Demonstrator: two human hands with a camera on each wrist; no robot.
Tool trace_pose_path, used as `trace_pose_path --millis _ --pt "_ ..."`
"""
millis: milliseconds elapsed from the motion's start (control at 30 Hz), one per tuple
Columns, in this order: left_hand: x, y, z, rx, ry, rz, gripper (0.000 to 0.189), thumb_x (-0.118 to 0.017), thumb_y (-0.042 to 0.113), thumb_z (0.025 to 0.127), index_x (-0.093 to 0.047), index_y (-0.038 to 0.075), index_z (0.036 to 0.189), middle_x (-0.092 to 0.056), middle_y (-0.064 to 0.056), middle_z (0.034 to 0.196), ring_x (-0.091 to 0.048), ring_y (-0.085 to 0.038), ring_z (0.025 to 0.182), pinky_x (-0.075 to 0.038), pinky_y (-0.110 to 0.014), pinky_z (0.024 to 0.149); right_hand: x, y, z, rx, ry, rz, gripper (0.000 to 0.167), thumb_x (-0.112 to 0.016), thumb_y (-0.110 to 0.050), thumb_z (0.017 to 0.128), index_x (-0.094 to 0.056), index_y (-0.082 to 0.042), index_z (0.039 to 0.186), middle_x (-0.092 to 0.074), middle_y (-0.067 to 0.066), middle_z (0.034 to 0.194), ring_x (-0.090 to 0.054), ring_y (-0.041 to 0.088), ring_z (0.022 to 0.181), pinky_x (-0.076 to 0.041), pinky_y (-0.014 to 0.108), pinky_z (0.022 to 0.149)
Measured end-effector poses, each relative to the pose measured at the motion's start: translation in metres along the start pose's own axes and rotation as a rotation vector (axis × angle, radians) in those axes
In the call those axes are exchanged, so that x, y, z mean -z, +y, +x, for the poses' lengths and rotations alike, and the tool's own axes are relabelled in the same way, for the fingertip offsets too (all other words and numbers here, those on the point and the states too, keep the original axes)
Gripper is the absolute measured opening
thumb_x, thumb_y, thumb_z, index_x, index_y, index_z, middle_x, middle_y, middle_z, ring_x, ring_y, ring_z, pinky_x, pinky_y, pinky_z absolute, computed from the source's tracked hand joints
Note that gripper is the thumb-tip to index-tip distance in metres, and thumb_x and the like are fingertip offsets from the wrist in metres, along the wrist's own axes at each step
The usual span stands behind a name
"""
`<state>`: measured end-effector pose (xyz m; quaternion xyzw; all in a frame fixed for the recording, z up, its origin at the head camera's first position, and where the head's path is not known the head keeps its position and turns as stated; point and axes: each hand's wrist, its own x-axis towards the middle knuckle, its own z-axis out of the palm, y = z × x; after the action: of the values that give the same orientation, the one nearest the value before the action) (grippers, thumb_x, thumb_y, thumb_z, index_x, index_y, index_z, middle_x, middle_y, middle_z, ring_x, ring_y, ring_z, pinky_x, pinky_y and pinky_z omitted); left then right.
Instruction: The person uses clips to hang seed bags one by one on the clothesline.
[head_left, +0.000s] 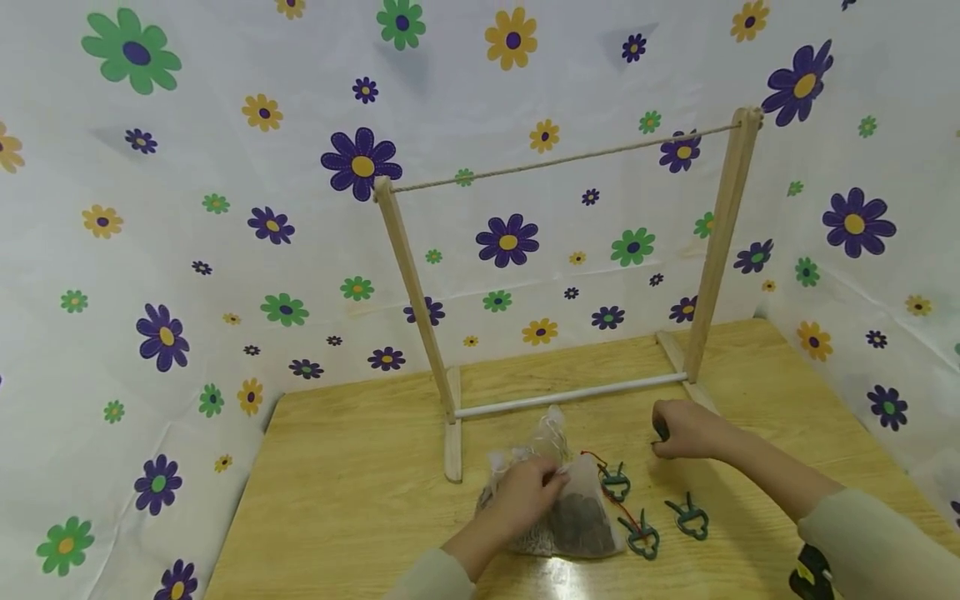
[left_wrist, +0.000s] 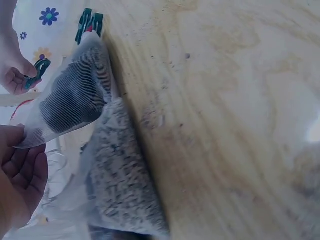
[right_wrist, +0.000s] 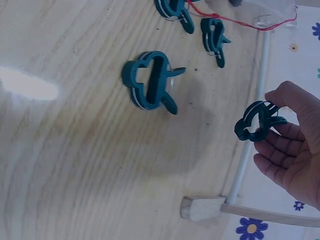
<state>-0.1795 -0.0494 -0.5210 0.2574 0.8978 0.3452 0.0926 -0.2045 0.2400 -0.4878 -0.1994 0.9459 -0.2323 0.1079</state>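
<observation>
In the left wrist view my left hand (left_wrist: 22, 175) pinches the gathered end of a white mesh bag (left_wrist: 77, 92) filled with dark pieces. Against it lies a clear bag of greyish chips (left_wrist: 122, 175). My right hand (head_left: 690, 430), off to the right in the head view, holds a green plant clip (right_wrist: 256, 121) by its handles between thumb and fingers. On the tabletop between the hands lie three more green clips, the nearest one a loose clip (head_left: 688, 517). A red cord (right_wrist: 240, 22) runs from the mesh bag past the other two.
Behind the hands stands a wooden frame (head_left: 411, 292) with a rope (head_left: 562, 160) strung between its post tops and a white bar (head_left: 570, 395) low down. At the lower right, a black and yellow object (head_left: 810, 573) is partly covered by my right sleeve. Flowered cloth (head_left: 315, 250) surrounds the table.
</observation>
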Motion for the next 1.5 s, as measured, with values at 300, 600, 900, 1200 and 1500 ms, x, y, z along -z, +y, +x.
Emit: trace_pose_path --millis 300,600,900,1200,1500 --pt "0.014 0.017 -0.001 -0.109 -0.071 0.230 0.021 -0.057 0.028 0.095 -0.072 0.014 0.089 -0.064 0.009 0.075 -0.051 0.002 0.061 -0.042 -0.016 0.055 0.022 -0.007 -0.006 0.043 -0.046 -0.006 0.022 -0.070 -0.008 0.076 -0.051 -0.003 0.085 -0.045 -0.001 0.068 -0.038 0.010 0.059 -0.033 0.024 0.054" --pt "0.024 0.034 0.001 -0.264 -0.020 0.380 0.021 -0.056 0.030 0.095 -0.073 0.016 0.094 -0.071 0.008 0.087 -0.064 -0.002 0.075 -0.049 -0.014 0.064 0.042 -0.018 -0.009 0.112 0.061 -0.049 0.024 -0.075 -0.018 0.079 -0.055 -0.006 0.085 -0.052 -0.002 0.072 -0.046 0.009 0.063 -0.040 0.026 0.055" --pt "0.039 0.050 0.017 -0.417 0.053 0.463 0.018 -0.059 0.025 0.094 -0.072 0.012 0.097 -0.071 0.004 0.088 -0.065 -0.005 0.079 -0.048 -0.011 0.069 0.071 -0.029 -0.016 0.174 0.155 -0.101 0.024 -0.075 -0.016 0.078 -0.060 -0.003 0.092 -0.063 0.004 0.084 -0.064 0.025 0.080 -0.053 0.040 0.069" --pt "0.057 0.069 0.036 -0.556 0.167 0.468 0.014 -0.063 0.020 0.092 -0.073 0.012 0.094 -0.072 0.003 0.087 -0.067 -0.006 0.077 -0.050 -0.013 0.068 0.102 -0.043 -0.019 0.191 0.209 -0.118 0.024 -0.076 -0.014 0.076 -0.060 -0.003 0.090 -0.064 0.003 0.082 -0.063 0.020 0.077 -0.053 0.036 0.067" --pt "0.079 0.090 0.056 -0.548 0.235 0.455 0.015 -0.064 0.022 0.091 -0.073 0.011 0.095 -0.072 0.002 0.086 -0.065 -0.005 0.071 -0.048 -0.012 0.061 0.133 -0.056 -0.022 0.208 0.331 -0.185 0.030 -0.078 -0.013 0.074 -0.061 0.001 0.096 -0.066 0.008 0.086 -0.064 0.025 0.080 -0.054 0.041 0.071"
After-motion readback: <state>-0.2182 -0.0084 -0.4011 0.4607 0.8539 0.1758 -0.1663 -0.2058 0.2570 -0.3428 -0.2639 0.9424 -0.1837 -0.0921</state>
